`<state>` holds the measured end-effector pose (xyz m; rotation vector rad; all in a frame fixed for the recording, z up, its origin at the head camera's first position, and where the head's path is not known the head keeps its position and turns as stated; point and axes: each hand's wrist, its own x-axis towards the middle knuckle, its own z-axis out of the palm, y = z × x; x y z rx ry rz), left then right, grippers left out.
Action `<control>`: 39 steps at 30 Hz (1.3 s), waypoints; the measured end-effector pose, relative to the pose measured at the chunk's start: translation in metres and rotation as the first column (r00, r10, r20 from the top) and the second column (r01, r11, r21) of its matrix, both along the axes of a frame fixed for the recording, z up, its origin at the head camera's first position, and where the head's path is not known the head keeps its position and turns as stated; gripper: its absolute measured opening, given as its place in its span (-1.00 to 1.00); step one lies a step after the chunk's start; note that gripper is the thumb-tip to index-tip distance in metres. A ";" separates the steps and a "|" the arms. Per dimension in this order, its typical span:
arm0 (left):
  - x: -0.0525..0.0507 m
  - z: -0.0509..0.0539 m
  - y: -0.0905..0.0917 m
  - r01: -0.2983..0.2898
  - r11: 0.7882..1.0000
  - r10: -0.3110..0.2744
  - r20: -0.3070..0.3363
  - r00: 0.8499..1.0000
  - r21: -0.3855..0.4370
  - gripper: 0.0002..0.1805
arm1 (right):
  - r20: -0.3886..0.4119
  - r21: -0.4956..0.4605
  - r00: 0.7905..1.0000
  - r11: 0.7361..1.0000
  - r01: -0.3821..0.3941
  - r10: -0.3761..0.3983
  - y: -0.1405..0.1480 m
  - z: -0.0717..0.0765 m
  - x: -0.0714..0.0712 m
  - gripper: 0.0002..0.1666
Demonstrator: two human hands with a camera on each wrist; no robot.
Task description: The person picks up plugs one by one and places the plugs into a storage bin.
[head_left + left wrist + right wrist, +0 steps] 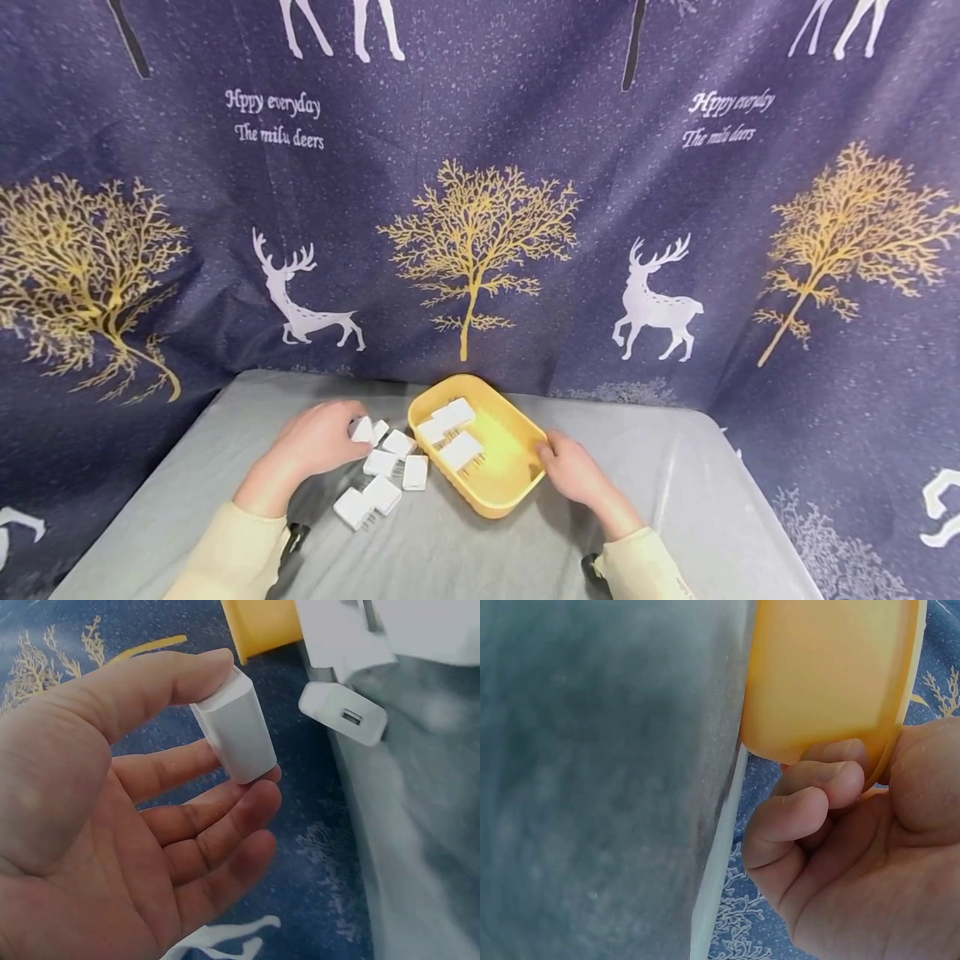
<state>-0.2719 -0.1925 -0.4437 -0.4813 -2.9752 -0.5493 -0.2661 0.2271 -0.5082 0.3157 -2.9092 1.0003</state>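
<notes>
Pinching a white USB charger [238, 731] in the left hand [322, 437], beside loose chargers [381, 463] on the grey tabletop [675, 475], just right of that pinch, mostly nearer the body; gripping a yellow plastic tub [504, 475] by its rim in the right hand [572, 471], across from three boxed chargers [461, 451].

From my remote feed, I see smooth white plastic adapters [415, 472] with metal-looking prongs [369, 522] left of a smooth, softly glossy yellow plastic bin [491, 509]; faintly shiny grey sheeting [450, 562] near, creased printed cloth [540, 333] far.
</notes>
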 end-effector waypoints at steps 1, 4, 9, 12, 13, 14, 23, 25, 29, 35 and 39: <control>-0.001 0.002 0.003 0.002 1.000 -0.002 -0.004 1.000 -0.008 -0.57 | 0.000 0.000 1.000 1.000 0.000 0.000 0.000 0.000 0.000 -0.77; -0.004 0.008 0.012 -0.001 1.000 0.001 -0.002 1.000 -0.026 -0.53 | 0.000 0.003 1.000 1.000 0.003 -0.003 0.001 0.000 0.000 -0.75; -0.010 0.013 0.026 0.004 1.000 -0.004 0.005 1.000 -0.012 -0.52 | -0.002 0.007 1.000 1.000 -0.001 0.001 0.001 -0.001 -0.001 -0.75; -0.016 0.013 0.034 0.012 1.000 -0.012 -0.011 1.000 0.007 -0.54 | -0.009 0.009 1.000 1.000 -0.001 0.002 0.000 -0.002 -0.002 -0.76; -0.017 0.013 0.036 0.014 1.000 -0.014 -0.015 1.000 0.013 -0.54 | -0.010 0.009 1.000 1.000 -0.002 0.002 0.000 -0.002 -0.002 -0.76; -0.018 0.014 0.039 0.014 1.000 -0.014 -0.021 1.000 0.019 -0.54 | -0.008 0.009 1.000 1.000 -0.002 0.002 0.000 -0.001 -0.002 -0.77; -0.023 0.018 0.068 -0.055 0.996 0.058 -0.032 0.998 0.073 -0.48 | 0.008 -0.001 1.000 1.000 0.001 -0.001 0.000 0.000 -0.001 -0.78; -0.024 0.018 0.073 -0.062 0.995 0.064 -0.023 0.998 0.074 -0.45 | 0.007 0.004 1.000 1.000 0.003 -0.003 0.000 -0.001 -0.001 -0.77; -0.027 0.018 0.083 -0.063 0.995 0.063 0.003 0.998 0.079 -0.40 | 0.007 0.006 1.000 1.000 0.005 -0.005 0.000 0.000 -0.001 -0.76; -0.030 0.016 0.097 -0.062 0.995 0.062 -0.002 0.998 0.081 -0.43 | 0.007 0.009 1.000 1.000 0.003 -0.003 0.000 0.000 -0.002 -0.76; -0.031 0.013 0.106 -0.055 0.996 0.056 -0.016 0.998 0.077 -0.41 | 0.000 0.010 1.000 1.000 0.007 -0.007 0.000 -0.002 -0.002 -0.75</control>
